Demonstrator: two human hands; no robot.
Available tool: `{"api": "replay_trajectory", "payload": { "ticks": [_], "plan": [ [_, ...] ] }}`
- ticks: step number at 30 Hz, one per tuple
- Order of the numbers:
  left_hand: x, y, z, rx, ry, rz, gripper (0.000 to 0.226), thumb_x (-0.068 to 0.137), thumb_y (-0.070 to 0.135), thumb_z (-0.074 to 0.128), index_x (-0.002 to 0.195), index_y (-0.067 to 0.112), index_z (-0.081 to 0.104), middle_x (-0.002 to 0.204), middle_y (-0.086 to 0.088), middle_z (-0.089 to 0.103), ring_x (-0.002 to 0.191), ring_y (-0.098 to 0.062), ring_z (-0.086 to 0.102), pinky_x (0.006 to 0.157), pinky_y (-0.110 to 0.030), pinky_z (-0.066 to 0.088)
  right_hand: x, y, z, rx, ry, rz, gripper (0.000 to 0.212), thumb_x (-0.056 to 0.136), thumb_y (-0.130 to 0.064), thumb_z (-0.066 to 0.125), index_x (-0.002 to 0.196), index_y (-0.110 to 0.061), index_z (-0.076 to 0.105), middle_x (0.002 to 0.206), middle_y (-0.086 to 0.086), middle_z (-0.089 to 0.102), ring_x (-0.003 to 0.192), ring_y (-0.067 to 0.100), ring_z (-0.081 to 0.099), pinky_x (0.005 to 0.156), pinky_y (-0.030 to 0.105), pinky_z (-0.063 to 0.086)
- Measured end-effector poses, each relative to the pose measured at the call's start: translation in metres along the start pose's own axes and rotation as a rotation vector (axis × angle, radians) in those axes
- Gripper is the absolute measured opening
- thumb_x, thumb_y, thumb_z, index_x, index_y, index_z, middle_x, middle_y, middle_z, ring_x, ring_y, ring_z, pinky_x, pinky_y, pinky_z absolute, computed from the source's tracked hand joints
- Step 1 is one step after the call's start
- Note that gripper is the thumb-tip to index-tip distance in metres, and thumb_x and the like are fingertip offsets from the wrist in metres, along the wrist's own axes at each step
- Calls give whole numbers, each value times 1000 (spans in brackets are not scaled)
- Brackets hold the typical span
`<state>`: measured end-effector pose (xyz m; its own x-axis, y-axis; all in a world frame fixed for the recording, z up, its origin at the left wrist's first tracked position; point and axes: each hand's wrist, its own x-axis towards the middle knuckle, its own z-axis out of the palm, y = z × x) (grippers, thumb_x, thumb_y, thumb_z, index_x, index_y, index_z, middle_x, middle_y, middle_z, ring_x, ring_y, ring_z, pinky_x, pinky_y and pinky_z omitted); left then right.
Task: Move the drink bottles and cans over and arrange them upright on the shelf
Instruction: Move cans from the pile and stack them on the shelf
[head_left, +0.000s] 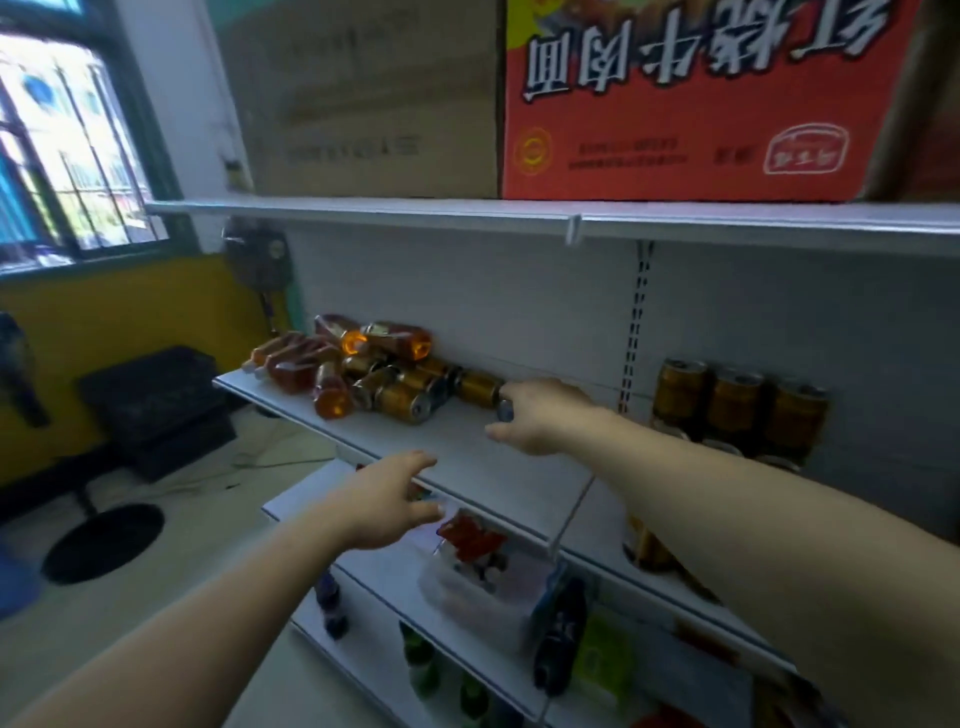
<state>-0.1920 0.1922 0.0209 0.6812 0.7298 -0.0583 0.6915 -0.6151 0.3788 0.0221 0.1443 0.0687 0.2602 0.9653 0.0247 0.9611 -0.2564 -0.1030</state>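
The right hand (540, 415) curls round the right end of a gold metal can (478, 385) lying on its side on the white metal shelf (457, 452), apparently grasping it, though blur leaves doubt. The can's long axis runs left-right, towards that hand. The left hand (389, 499) hovers released at the shelf's near edge. Further right stand upright gold cans (737, 405).
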Motion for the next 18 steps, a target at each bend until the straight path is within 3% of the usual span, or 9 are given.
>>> {"api": "replay_trajectory", "payload": {
  "ticks": [7,9,13,18],
  "plan": [
    [55,-75,-7,20,24,-81,69,85,43,62,144,22,32,150,2,32,133,-15,36,106,-26,28,112,-34,50,11,-3,-22,77,83,-67,48,146,-25,35,151,3,39,134,25,40,102,38,34],
    [80,-94,-10,34,17,-97,69,85,42,61,144,22,32,151,1,31,134,-15,35,107,-27,28,148,-41,66,80,-36,-27,75,84,-64,51,144,-21,37,149,7,41,132,27,42,101,38,36],
    [127,-131,-19,50,-13,-150,69,86,43,60,145,24,29,153,0,26,136,-18,32,109,-30,28,218,-57,90,168,-94,-42,63,84,-59,55,133,-20,47,132,8,53,106,23,54,85,34,46],
    [178,-184,-37,118,7,-171,70,84,48,60,144,26,30,151,1,30,133,-20,37,108,-35,33,282,-78,119,236,-127,10,78,84,-55,61,147,-21,31,145,11,40,127,30,45,99,40,43]
  ]
}}
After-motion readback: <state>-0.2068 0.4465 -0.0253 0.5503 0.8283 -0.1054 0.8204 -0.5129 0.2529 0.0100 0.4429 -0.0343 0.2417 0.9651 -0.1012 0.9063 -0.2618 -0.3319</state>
